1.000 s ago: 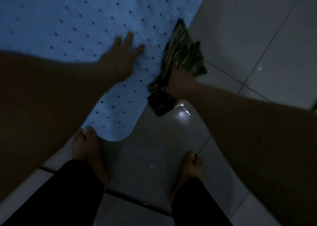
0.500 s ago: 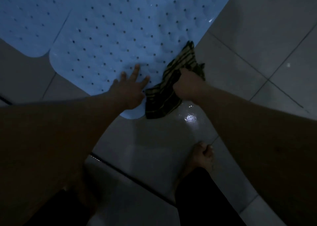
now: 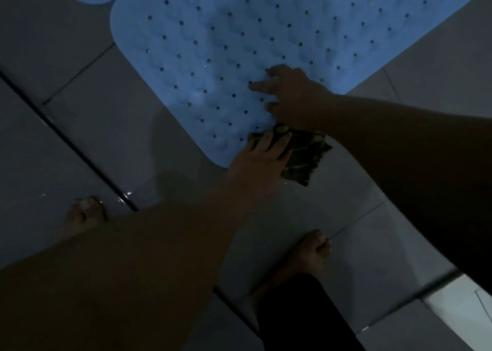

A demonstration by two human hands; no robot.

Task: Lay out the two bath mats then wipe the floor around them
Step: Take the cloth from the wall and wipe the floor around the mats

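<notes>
Left hand (image 3: 262, 156) flat on striped cloth (image 3: 303, 155) at blue bath mat (image 3: 213, 57) edge, right hand (image 3: 288, 97) spread, seemingly pressing the mat, dim tiled floor (image 3: 106, 127).

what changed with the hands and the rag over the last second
The cloth changed hands: the left hand, flat on the perforated blue rubber mat before, now presses the dark striped rag, and the right hand has let it go and rests on the mat. The rag stays at the mat's near corner.
</notes>
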